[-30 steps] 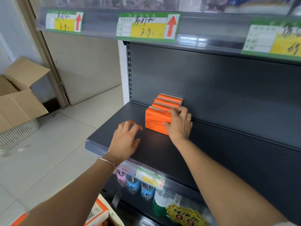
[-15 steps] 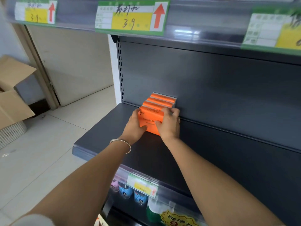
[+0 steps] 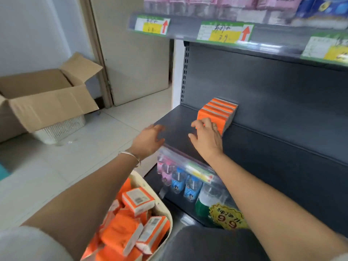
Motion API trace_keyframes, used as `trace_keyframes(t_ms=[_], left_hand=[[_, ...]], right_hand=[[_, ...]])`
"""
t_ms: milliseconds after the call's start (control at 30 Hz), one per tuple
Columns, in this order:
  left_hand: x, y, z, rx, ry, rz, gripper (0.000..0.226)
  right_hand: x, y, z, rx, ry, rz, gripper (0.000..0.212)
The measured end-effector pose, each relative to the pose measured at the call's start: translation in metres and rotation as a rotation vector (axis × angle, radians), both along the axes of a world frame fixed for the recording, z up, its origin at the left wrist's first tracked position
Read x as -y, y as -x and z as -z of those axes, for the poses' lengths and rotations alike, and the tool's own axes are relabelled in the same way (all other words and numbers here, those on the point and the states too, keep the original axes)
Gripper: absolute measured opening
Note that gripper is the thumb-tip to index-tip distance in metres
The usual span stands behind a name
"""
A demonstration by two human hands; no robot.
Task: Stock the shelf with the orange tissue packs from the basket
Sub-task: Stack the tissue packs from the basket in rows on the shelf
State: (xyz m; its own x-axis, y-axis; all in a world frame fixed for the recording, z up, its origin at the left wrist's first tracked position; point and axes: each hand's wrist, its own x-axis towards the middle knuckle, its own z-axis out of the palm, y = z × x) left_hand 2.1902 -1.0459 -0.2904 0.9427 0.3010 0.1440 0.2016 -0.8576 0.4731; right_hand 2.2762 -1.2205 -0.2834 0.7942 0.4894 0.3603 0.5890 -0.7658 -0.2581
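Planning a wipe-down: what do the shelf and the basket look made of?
The shelf looks like painted metal, matte dark grey, judging by its slotted upright. The basket seems smooth cream plastic, with a thin moulded rim; cannot be sure.

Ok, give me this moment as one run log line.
left hand: open, empty, over shelf edge | right hand: open, touching tissue packs | basket: more packs inside

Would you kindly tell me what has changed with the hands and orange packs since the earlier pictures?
The left hand came off the row of orange packs and drew back toward the shelf edge, open. The right hand still touches the row, which stays against the back wall.
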Motion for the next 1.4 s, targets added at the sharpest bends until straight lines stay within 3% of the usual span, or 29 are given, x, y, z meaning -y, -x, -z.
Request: trace_keyframes(t_ms=[167, 367, 900, 1067, 1233, 1400], left_hand=[[-0.045, 0.116, 0.04, -0.241, -0.239, -0.109, 0.037], [-0.075, 0.184, 0.09, -0.411, -0.234, -0.199, 0.036], [-0.125, 0.16, 0.163, -0.518, -0.078, -0.206, 0.032], [-0.138, 0.162, 0.172, -0.534, 0.053, -0.166, 0.029], [-0.148, 0.181, 0.168, -0.53, 0.131, -0.2, 0.025], [-0.154, 0.209, 0.163, -0.587, 0.17, -0.213, 0.025]], right_hand=[[-0.041, 0.075, 0.033, -0.008, 0.228, -0.316, 0.031], [-0.089, 0.127, 0.086, -0.185, 0.508, -0.505, 0.037], [-0.162, 0.126, 0.218, -0.637, 0.916, -0.545, 0.039], [-0.163, 0.124, 0.226, -0.555, 0.927, -0.458, 0.038], [-0.168, 0.136, 0.22, -0.475, 0.894, -0.375, 0.06], [-0.16, 0.128, 0.206, -0.373, 0.716, -0.412, 0.05]])
